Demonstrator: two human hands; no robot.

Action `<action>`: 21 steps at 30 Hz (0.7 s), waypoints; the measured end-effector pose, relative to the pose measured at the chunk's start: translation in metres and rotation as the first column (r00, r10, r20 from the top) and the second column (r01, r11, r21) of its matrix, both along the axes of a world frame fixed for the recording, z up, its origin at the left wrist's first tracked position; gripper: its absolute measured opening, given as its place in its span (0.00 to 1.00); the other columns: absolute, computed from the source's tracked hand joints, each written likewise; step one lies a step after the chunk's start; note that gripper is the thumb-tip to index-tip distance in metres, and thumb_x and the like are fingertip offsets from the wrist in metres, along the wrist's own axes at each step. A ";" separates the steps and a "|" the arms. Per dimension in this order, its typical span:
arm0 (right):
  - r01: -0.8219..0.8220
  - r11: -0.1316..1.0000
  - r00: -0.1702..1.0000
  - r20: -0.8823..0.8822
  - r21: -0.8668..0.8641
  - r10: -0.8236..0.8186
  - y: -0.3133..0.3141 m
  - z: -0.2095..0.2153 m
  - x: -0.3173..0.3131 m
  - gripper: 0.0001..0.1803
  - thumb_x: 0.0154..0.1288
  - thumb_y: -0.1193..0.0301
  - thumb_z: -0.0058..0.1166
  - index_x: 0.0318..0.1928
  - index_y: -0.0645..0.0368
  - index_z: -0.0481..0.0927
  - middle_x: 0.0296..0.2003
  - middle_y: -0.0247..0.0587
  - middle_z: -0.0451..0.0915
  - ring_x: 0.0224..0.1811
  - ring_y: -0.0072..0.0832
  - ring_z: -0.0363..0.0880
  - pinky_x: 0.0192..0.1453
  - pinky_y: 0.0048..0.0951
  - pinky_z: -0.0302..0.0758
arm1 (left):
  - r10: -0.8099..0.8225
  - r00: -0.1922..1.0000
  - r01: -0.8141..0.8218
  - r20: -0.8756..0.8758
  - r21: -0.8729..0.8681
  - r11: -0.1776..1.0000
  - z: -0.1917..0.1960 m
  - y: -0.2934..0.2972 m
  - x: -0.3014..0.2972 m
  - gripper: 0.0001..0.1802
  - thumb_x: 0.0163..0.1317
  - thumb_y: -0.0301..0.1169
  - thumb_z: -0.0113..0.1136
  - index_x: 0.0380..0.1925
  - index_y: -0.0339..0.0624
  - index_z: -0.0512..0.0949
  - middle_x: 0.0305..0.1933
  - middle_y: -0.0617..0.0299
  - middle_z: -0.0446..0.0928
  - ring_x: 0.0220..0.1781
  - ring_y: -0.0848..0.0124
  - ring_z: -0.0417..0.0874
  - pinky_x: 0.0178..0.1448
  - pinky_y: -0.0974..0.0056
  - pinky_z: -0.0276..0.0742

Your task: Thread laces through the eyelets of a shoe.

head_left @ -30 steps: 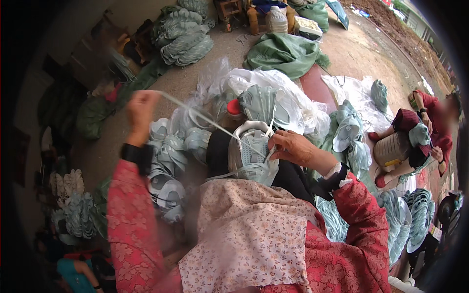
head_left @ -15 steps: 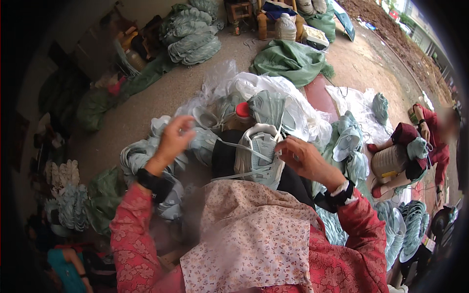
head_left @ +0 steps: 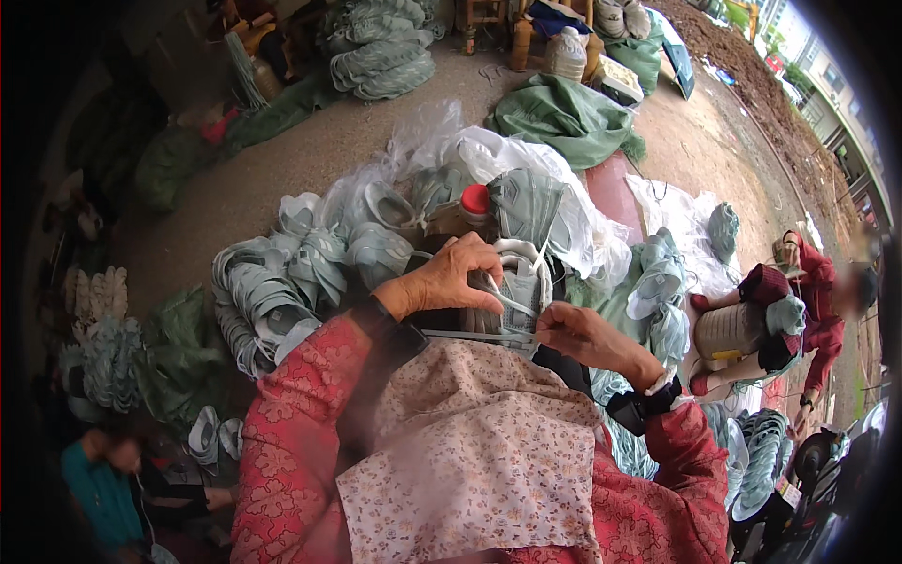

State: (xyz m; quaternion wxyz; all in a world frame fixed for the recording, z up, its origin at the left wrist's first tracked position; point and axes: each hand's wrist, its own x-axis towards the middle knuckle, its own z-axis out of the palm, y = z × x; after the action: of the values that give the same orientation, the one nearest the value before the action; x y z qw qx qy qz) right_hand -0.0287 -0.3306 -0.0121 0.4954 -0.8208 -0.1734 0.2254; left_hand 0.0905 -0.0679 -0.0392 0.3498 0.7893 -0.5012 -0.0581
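Observation:
A pale grey-green shoe upper (head_left: pixel 519 287) with a white collar sits on my lap, at the edge of a flowered apron (head_left: pixel 489 442). Over its left side, my left hand (head_left: pixel 449 277) is closed, thumb and forefinger pinching a white shoelace (head_left: pixel 515 303) that crosses the upper. My right hand (head_left: pixel 590 338) is at the upper's right side, its fingertips pinched on a stretch of lace running left across the front edge. My left hand hides part of the upper's left side. Just beyond stands a bottle with a red cap (head_left: pixel 475 198).
Stacked shoe uppers (head_left: pixel 268 291) lie to the left, and more uppers (head_left: pixel 658 273) to the right. Clear plastic sheeting (head_left: pixel 592 221) and a green sack (head_left: pixel 564 117) are farther ahead. One co-worker (head_left: pixel 816 291) sits at right, another (head_left: pixel 103 479) at lower left.
My left hand has come right and down from beside the upper and now grips the lace. My right hand has dropped slightly and closed on lace, which is drawn across the upper.

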 end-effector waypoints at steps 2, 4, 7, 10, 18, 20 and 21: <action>-0.017 1.000 0.997 0.078 0.018 0.016 0.002 -0.002 -0.003 0.09 0.60 0.76 0.63 0.40 0.59 0.76 0.37 0.39 0.74 0.36 0.32 0.79 0.40 0.31 0.74 | 0.029 0.996 -0.032 -0.081 -0.038 0.999 -0.002 0.004 -0.002 0.21 0.46 0.44 0.79 0.33 0.46 0.79 0.38 0.67 0.74 0.49 0.64 0.71 0.58 0.61 0.68; 0.034 0.990 0.941 0.339 -0.137 0.014 0.012 0.004 -0.004 0.11 0.60 0.77 0.65 0.41 0.60 0.76 0.38 0.37 0.73 0.38 0.27 0.78 0.40 0.29 0.73 | 0.027 0.991 -0.033 -0.132 -0.044 0.998 -0.002 0.008 -0.003 0.21 0.46 0.43 0.79 0.33 0.46 0.79 0.39 0.67 0.74 0.50 0.65 0.71 0.59 0.61 0.68; 0.177 0.981 0.869 0.454 0.081 -0.194 0.013 -0.014 -0.002 0.10 0.61 0.79 0.64 0.41 0.60 0.77 0.36 0.34 0.76 0.34 0.21 0.78 0.37 0.27 0.74 | 0.029 0.982 -0.038 -0.186 -0.044 0.998 0.001 0.008 -0.004 0.22 0.46 0.43 0.79 0.34 0.47 0.79 0.39 0.68 0.74 0.52 0.66 0.71 0.61 0.61 0.67; 0.427 0.891 0.826 0.336 0.153 -0.453 0.020 -0.027 -0.015 0.11 0.62 0.81 0.63 0.43 0.59 0.76 0.32 0.30 0.80 0.31 0.16 0.77 0.31 0.20 0.72 | 0.036 0.981 -0.043 -0.188 -0.036 0.998 0.001 0.008 -0.006 0.21 0.46 0.43 0.79 0.35 0.47 0.80 0.40 0.68 0.75 0.53 0.66 0.70 0.62 0.62 0.67; 0.522 0.712 0.842 -0.150 0.469 -0.519 0.018 -0.031 -0.021 0.11 0.67 0.81 0.59 0.49 0.60 0.78 0.33 0.30 0.82 0.29 0.12 0.77 0.28 0.15 0.72 | 0.003 0.950 -0.004 -0.312 -0.004 1.000 0.015 0.007 -0.007 0.10 0.53 0.38 0.75 0.33 0.49 0.86 0.39 0.71 0.77 0.53 0.69 0.70 0.65 0.61 0.64; 0.451 0.724 0.888 -0.185 0.522 -0.420 0.009 -0.028 -0.014 0.11 0.68 0.81 0.58 0.50 0.60 0.77 0.34 0.29 0.81 0.32 0.12 0.77 0.32 0.15 0.73 | 0.002 0.947 0.001 -0.321 0.011 1.000 0.018 0.006 -0.008 0.08 0.55 0.37 0.73 0.33 0.49 0.86 0.38 0.71 0.77 0.54 0.69 0.70 0.65 0.61 0.63; 0.344 0.773 0.936 -0.129 0.534 -0.328 0.004 -0.028 -0.009 0.11 0.69 0.81 0.56 0.50 0.61 0.77 0.36 0.29 0.81 0.34 0.13 0.77 0.36 0.18 0.74 | -0.001 0.947 0.006 -0.321 0.014 1.000 0.018 0.004 -0.008 0.08 0.55 0.37 0.73 0.33 0.49 0.86 0.38 0.71 0.77 0.54 0.69 0.70 0.65 0.61 0.63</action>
State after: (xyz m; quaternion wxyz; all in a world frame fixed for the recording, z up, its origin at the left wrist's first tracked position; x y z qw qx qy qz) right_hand -0.0375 -0.3265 -0.0399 0.7439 -0.6586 -0.0743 0.0859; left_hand 0.0826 -0.0637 -0.0207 0.4206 0.7710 -0.4387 -0.1901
